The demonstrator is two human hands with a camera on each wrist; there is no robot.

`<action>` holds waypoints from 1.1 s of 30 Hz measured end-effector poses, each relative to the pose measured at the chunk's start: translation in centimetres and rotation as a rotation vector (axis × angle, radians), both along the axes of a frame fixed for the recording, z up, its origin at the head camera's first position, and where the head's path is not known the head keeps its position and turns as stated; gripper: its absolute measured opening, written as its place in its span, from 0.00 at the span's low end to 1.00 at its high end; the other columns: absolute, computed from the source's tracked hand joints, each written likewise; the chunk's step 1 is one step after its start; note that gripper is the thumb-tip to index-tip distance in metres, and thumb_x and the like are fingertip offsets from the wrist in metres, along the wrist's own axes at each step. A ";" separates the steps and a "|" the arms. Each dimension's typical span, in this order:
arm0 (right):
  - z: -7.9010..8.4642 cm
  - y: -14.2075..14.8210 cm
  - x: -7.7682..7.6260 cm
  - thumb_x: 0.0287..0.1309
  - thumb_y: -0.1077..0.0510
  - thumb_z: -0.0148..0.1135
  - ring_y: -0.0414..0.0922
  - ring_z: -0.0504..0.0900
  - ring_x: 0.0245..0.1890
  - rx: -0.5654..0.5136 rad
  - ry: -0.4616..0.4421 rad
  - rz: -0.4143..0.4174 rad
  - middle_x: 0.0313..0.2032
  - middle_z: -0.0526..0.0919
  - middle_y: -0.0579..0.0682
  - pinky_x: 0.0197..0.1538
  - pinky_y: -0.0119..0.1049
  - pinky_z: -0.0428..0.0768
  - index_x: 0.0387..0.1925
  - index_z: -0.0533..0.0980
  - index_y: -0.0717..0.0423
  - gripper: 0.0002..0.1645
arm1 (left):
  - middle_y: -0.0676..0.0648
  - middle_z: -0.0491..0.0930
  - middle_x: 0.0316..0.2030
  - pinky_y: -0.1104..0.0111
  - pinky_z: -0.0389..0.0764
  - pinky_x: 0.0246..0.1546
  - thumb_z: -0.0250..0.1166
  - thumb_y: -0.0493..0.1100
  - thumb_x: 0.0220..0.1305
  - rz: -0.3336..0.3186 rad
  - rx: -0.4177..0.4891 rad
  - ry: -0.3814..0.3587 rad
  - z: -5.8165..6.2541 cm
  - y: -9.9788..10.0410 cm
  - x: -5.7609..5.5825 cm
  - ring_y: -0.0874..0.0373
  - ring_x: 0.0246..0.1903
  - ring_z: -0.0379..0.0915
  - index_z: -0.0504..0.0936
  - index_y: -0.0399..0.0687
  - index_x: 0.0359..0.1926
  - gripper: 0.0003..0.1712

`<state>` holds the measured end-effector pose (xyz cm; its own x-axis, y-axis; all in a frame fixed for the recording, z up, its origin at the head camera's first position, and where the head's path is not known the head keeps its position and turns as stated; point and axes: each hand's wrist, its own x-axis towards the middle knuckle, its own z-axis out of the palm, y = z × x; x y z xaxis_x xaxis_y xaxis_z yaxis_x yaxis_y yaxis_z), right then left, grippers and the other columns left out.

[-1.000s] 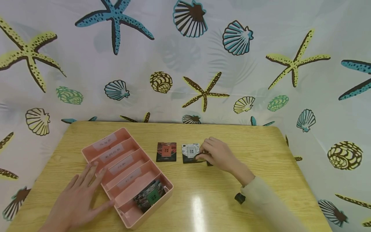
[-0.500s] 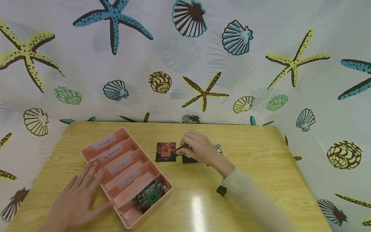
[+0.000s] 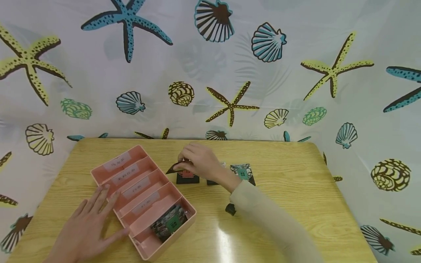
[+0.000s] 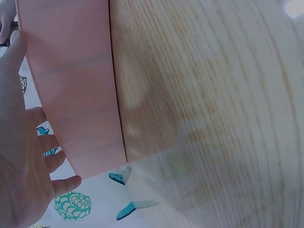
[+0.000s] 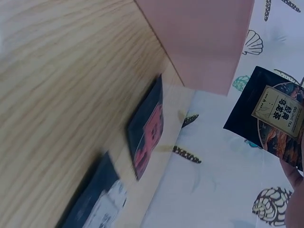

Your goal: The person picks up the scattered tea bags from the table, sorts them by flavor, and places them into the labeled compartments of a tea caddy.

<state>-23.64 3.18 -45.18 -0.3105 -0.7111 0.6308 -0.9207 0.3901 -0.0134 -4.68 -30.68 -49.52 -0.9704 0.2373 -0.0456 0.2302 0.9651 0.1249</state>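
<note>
My right hand has the oolong tea sachet pinched between thumb and fingers, up off the table, just right of the pink box. Head view shows that sachet almost edge-on; right wrist view gives its face: black with a tan label. My left hand is spread with fingers straight, laid along the box's left side, fingertips and thumb at the rim. Box sits at an angle, five compartments in a row; the four farther ones carry white handwritten labels, writing too small to read. Nearest compartment holds a green-label packet, leaning in there. Under and just behind my right hand, a red-label sachet lies on the table, partly covered by my fingers. Next to the right is a white-patterned sachet, mostly behind my forearm in head view, then a dark sachet with a green label. Pale sleeve on my right arm, small black block at the cuff. Starfish-and-shell cloth behind it all
</note>
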 end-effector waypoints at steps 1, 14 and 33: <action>0.1 -0.5 -0.1 0.59 0.43 0.76 0.37 0.82 0.33 0.004 0.009 0.007 0.32 0.86 0.42 0.40 0.28 0.82 0.35 0.83 0.48 0.16 | 0.33 0.44 0.85 0.30 0.57 0.77 0.60 0.79 0.64 0.000 -0.001 0.003 0.0 0.0 0.0 0.33 0.85 0.36 0.57 0.39 0.83 0.63; 1.5 -5.9 -1.3 0.66 0.41 0.69 0.37 0.82 0.38 0.069 0.070 0.094 0.37 0.86 0.41 0.46 0.26 0.82 0.40 0.83 0.47 0.15 | 0.33 0.44 0.85 0.29 0.59 0.75 0.61 0.79 0.63 -0.007 -0.008 0.011 -0.1 -0.1 -0.1 0.33 0.85 0.38 0.59 0.39 0.82 0.63; 3.3 -12.3 -2.6 0.79 0.48 0.55 0.37 0.83 0.57 0.341 -0.090 0.077 0.53 0.86 0.40 0.70 0.25 0.76 0.55 0.84 0.43 0.14 | 0.31 0.47 0.84 0.28 0.61 0.73 0.60 0.81 0.61 -0.006 -0.009 0.021 -0.3 0.1 -0.3 0.32 0.84 0.42 0.63 0.37 0.80 0.64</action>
<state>-26.22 -9.13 -41.92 -0.2911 -0.8996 0.3256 -0.9486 0.3155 0.0235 -5.00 -30.63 -49.85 -0.9696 0.2430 -0.0277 0.2386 0.9647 0.1110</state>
